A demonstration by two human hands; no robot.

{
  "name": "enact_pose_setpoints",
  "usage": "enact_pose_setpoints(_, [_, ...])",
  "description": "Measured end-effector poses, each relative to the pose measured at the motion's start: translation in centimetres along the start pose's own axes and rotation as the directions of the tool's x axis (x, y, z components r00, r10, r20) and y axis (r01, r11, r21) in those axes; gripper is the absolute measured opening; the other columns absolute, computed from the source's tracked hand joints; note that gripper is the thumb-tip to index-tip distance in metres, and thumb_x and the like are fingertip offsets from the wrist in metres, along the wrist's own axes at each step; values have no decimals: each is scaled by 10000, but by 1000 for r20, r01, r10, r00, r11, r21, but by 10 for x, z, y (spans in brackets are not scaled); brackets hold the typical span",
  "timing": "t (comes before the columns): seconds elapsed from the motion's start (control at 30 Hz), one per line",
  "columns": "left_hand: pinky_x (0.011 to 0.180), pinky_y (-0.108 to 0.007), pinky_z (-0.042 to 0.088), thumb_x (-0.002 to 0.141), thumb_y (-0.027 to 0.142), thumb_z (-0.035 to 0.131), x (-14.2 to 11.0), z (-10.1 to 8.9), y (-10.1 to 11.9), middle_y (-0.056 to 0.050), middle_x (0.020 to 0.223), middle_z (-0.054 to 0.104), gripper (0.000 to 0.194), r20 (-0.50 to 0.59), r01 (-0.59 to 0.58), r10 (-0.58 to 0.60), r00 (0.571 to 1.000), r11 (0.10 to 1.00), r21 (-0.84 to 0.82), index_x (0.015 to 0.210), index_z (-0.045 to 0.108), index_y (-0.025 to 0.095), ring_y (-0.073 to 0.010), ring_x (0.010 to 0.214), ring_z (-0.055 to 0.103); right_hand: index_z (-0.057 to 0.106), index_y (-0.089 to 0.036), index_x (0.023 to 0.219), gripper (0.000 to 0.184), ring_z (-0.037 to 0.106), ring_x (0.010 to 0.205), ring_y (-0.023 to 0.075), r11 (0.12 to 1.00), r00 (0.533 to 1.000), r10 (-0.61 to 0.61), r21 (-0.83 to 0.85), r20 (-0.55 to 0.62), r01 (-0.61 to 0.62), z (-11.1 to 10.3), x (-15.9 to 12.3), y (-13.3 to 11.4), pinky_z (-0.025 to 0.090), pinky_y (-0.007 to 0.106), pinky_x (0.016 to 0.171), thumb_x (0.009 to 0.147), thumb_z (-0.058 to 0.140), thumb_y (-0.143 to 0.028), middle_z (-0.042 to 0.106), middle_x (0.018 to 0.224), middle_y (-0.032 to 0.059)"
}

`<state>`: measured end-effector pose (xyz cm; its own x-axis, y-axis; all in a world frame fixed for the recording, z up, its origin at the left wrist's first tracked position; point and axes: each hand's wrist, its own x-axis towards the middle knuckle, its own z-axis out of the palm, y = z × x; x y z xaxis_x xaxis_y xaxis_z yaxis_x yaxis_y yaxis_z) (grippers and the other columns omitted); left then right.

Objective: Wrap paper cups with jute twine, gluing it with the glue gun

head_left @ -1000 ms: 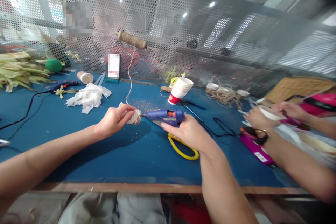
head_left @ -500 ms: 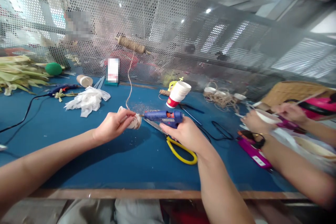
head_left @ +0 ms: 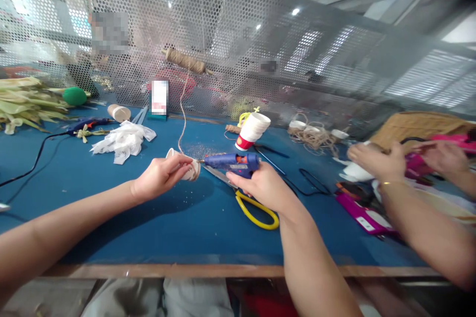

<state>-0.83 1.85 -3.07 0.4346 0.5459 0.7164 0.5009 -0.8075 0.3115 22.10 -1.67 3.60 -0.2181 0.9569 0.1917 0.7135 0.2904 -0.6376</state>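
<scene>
My left hand (head_left: 160, 178) is closed around a small white paper cup (head_left: 192, 171), which lies tilted over the table. Brown twine (head_left: 182, 129) runs down to the cup from a spool (head_left: 185, 61) hung on the mesh panel. In my right hand (head_left: 265, 185) is a blue hot glue gun (head_left: 232, 162), its nozzle pointing left and touching or nearly touching the cup's rim. Scissors with yellow handles (head_left: 256, 213) lie on the table under the glue gun, partly hidden by it.
Stacked paper cups (head_left: 253, 131) stand beyond the glue gun. White crumpled cloth (head_left: 123, 141) and a second glue gun (head_left: 87, 125) lie to the left, near corn husks (head_left: 26, 101). At right, a co-worker's hands (head_left: 379, 161) are over a purple power strip (head_left: 366, 215).
My hands, the cup and the glue gun stay almost in place. On the right, the co-worker's hands have shifted, and the white cup-like piece they held no longer shows clearly.
</scene>
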Motion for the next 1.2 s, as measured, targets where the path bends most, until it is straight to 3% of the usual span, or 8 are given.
enact_pose_setpoints(0.13, [615,-178,488,852,221,438,1,0,2,-66,840,682,164,-7,-53,53,999,998,24,965,528,144,-109,705,653,648,-155,781,190,579,626,172,1000,1000,-12,-20,-18,11,1,2,1,456,285,603,726,544,-304,623,607,25])
enact_pose_setpoints(0.57, [605,-176,489,846,212,452,0,0,0,-54,803,684,158,-7,-73,73,997,997,34,966,530,144,-105,682,650,656,-152,809,202,584,656,175,1000,1000,-4,-14,-11,4,1,1,2,462,287,628,726,559,-309,637,635,30])
enact_pose_setpoints(1.2, [629,-177,491,852,247,440,0,1,-3,-56,829,689,181,-8,-32,33,999,999,34,969,540,151,-111,713,657,632,-156,760,197,547,561,149,999,999,23,28,37,-24,-1,-4,3,449,277,572,727,551,-332,611,600,16])
